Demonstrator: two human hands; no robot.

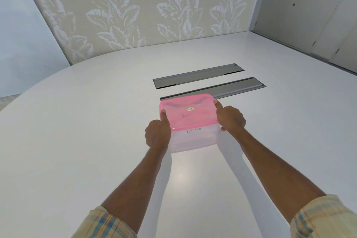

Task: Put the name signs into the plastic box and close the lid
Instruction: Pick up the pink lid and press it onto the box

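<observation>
A clear plastic box (pixel 195 139) stands on the white table (pixel 96 121) with a pink translucent lid (pixel 189 114) lying on top of it. Handwritten name signs (pixel 193 131) show faintly through the front wall and through the lid. My left hand (pixel 157 131) grips the box's left side, its thumb lying on the lid's left edge. My right hand (pixel 229 118) grips the right side, with the thumb pressed on the lid's far right corner and the fingers curled round the box's edge.
Two grey recessed cable hatches (pixel 199 75) (pixel 237 88) lie in the table just behind the box. A leaf-patterned wall stands beyond the table's far edge, and doors (pixel 309 6) are at the right.
</observation>
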